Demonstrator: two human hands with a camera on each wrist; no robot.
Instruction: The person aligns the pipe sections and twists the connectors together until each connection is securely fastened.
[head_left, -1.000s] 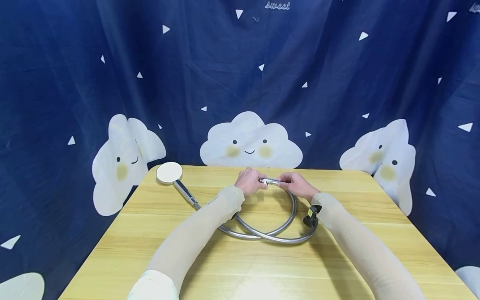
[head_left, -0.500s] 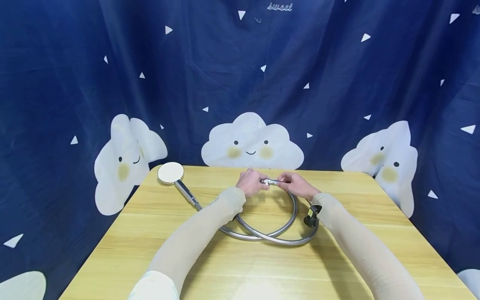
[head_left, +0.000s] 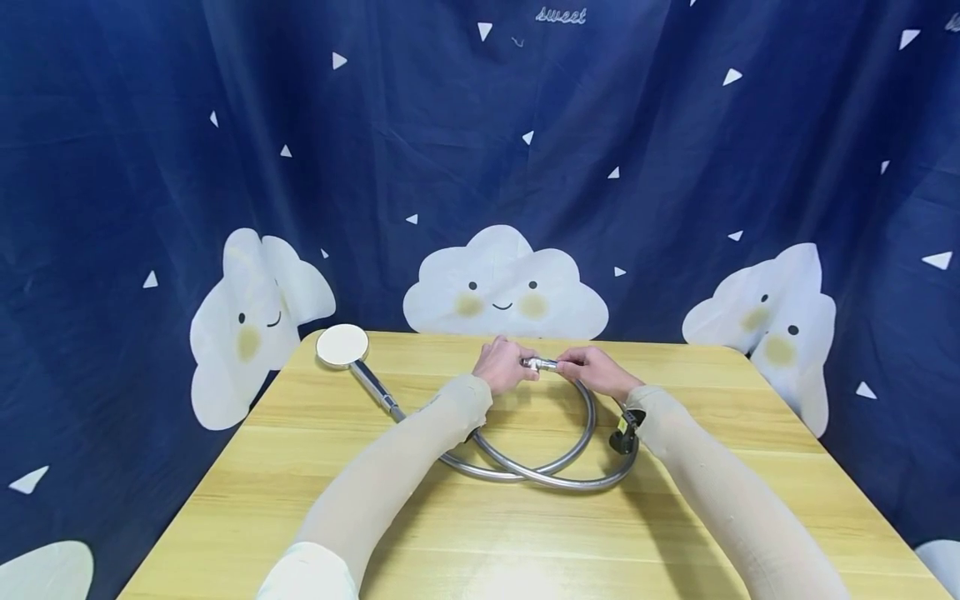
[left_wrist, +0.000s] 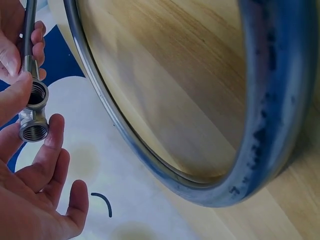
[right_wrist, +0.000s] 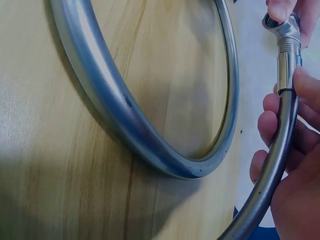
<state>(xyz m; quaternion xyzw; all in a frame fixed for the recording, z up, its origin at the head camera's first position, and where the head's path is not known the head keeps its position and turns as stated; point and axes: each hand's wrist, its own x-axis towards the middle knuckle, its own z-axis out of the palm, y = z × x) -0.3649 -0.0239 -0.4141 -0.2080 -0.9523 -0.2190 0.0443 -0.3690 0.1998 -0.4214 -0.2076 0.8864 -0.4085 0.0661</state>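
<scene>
In the head view my left hand [head_left: 501, 365] is at the table's far side, pinching a small chrome pipe fitting with threaded openings [left_wrist: 34, 117] between thumb and fingers. My right hand [head_left: 597, 372] faces it and grips the metal end nut [right_wrist: 286, 75] of a grey shower hose [head_left: 573, 482]. Fitting and nut are joined in line; a few outer threads show between them in the right wrist view. From there the hose loops over the table. A shower head [head_left: 342, 345] with a white face and dark handle lies at the back left, attached to its other end.
A wood-grain table [head_left: 480, 533] carries everything. Behind it hangs a dark blue curtain [head_left: 360, 192] with white clouds and triangles. A small black camera [head_left: 625, 433] sits at the right wrist, close to the hose loop.
The right hand has shifted slightly to the right, its fingers repositioned on the nut. The head view has drifted a little. Left hand, fitting and shower head otherwise look the same.
</scene>
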